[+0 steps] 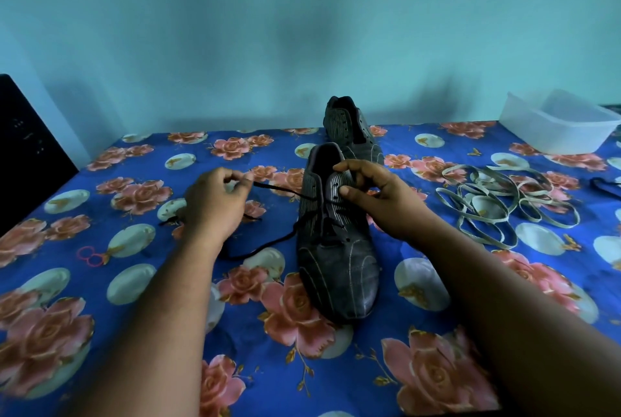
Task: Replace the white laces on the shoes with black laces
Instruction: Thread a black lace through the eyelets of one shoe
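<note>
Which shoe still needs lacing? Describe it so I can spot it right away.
On the flowered blue tablecloth, two dark shoes stand in the middle. It is the far shoe, by the wall. Unlike the near shoe, no black lace shows in it.

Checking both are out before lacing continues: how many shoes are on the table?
2. The near shoe lies mid-table, held at its collar by the right hand; the far shoe stands just behind it, partly hidden, by the wall.
</note>
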The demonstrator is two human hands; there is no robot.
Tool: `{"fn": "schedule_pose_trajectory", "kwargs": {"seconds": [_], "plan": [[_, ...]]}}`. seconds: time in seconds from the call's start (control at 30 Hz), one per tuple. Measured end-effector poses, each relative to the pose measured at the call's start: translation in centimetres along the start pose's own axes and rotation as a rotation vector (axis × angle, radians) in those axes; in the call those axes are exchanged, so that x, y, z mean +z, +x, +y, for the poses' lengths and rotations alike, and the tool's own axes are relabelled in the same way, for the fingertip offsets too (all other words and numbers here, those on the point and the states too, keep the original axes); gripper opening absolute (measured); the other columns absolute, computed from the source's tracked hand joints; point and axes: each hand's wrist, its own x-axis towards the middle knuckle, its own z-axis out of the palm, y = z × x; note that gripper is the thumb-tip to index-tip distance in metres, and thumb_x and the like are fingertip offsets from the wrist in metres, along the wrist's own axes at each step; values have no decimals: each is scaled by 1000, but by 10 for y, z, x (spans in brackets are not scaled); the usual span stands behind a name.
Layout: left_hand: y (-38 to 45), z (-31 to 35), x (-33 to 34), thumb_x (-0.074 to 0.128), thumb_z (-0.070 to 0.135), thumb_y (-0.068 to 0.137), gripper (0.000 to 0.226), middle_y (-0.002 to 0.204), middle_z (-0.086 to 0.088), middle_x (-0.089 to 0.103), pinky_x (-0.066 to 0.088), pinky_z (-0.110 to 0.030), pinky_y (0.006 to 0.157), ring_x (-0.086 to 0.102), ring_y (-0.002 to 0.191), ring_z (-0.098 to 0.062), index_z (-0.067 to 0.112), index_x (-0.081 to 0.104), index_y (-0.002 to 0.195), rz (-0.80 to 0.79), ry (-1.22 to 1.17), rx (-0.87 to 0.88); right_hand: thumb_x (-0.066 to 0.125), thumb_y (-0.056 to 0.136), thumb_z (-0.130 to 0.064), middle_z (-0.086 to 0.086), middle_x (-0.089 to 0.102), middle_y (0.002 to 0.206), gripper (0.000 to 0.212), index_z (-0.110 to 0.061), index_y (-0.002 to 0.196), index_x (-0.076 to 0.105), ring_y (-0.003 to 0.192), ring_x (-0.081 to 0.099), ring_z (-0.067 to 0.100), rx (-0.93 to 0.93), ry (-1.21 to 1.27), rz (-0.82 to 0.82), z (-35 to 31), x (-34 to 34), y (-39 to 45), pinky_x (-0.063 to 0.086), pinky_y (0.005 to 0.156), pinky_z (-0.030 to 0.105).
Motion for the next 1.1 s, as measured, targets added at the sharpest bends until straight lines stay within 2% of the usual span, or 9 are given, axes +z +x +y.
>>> {"fn": "schedule_pose_trajectory", "kwargs": {"seconds": [0.07, 0.2, 0.4, 0.5, 0.6, 0.77, 0.93, 1.03, 1.1], "plan": [[-7, 8, 2, 59, 64, 92, 43, 127, 4, 64, 51, -46, 96, 60, 116, -18, 30, 67, 115, -100, 58, 256, 71, 94, -27, -1, 47, 85, 34, -38, 125, 64, 83, 54, 17, 0, 5, 1, -1, 0, 0, 50, 86, 33], [-22, 24, 10, 65, 57, 89, 35, 111, 5, 65, 46, -34, 99, 60, 111, -8, 26, 71, 104, -488, -175, 502, 72, 94, -25, -2, 47, 84, 34, -37, 125, 64, 82, 53, 15, -1, 7, 4, -2, 0, 0, 50, 85, 31], [-22, 24, 3, 69, 27, 95, 7, 120, 7, 66, 38, -10, 97, 53, 112, 13, 29, 68, 89, -445, -227, 360, 71, 94, -25, 1, 47, 85, 34, -35, 126, 64, 87, 55, 28, 5, 16, -2, -3, -1, -1, 52, 88, 38], [-10, 11, 0, 62, 41, 99, 10, 123, 11, 63, 54, -16, 80, 61, 104, 1, 33, 65, 94, -312, -230, 188, 71, 94, -23, 3, 47, 84, 34, -32, 126, 65, 85, 55, 29, 7, 17, 1, -4, -1, -1, 52, 88, 39], [6, -7, -5, 52, 68, 88, 33, 106, 3, 68, 60, -47, 77, 69, 91, -24, 37, 62, 94, -81, 58, 109, 72, 94, -22, -1, 45, 82, 33, -33, 125, 65, 79, 51, 16, 15, 35, 7, -5, -1, -1, 48, 84, 31], [0, 0, 2, 61, 49, 95, 18, 117, -3, 65, 54, -53, 83, 65, 99, -31, 32, 65, 97, 22, 227, 204, 71, 94, -25, 0, 47, 83, 33, -35, 125, 65, 87, 56, 26, 28, 17, -10, -8, -1, -2, 50, 86, 32], [-21, 23, 4, 60, 60, 90, 45, 114, 9, 67, 48, -25, 96, 60, 111, -2, 21, 69, 111, -345, -191, 466, 71, 94, -25, 2, 52, 94, 34, -34, 126, 65, 93, 55, 19, -13, -71, 16, -11, -1, -3, 44, 85, 19], [-30, 31, 10, 69, 45, 88, 25, 102, 8, 69, 39, -5, 90, 61, 106, -2, 23, 71, 98, -448, -184, 523, 72, 92, -29, 1, 54, 105, 34, -28, 126, 65, 99, 54, 12, -130, -175, 54, -20, 0, -6, 40, 86, 13], [-31, 33, 11, 71, 33, 91, 7, 96, 16, 68, 41, -7, 89, 62, 100, -2, 26, 69, 92, -425, -193, 521, 70, 91, -35, -3, 55, 104, 31, -27, 120, 68, 100, 54, 11, -200, -205, 43, -26, 2, -8, 45, 89, 24]]}}
